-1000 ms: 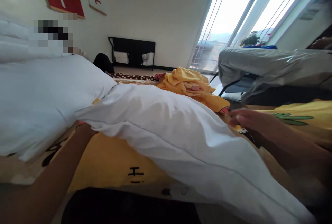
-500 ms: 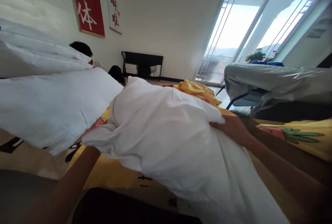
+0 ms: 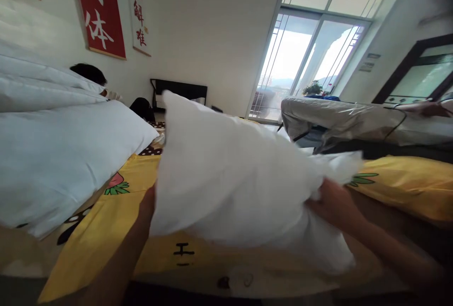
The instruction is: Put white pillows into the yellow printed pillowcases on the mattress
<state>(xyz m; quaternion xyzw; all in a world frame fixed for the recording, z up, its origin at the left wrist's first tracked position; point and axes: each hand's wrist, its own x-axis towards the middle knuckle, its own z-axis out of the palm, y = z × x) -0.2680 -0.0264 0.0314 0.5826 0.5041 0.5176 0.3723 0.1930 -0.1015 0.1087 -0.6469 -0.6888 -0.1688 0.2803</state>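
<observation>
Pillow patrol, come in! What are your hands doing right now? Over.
Left hand under the white pillow, grip hidden. Right hand shut on its corner. Pillow lifted above the yellow sheet. Second pillow alongside, left.

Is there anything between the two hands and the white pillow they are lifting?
Nothing visible. The right hand grips the white pillow at its right edge, and the left hand presses against its left side, partly hidden.
</observation>
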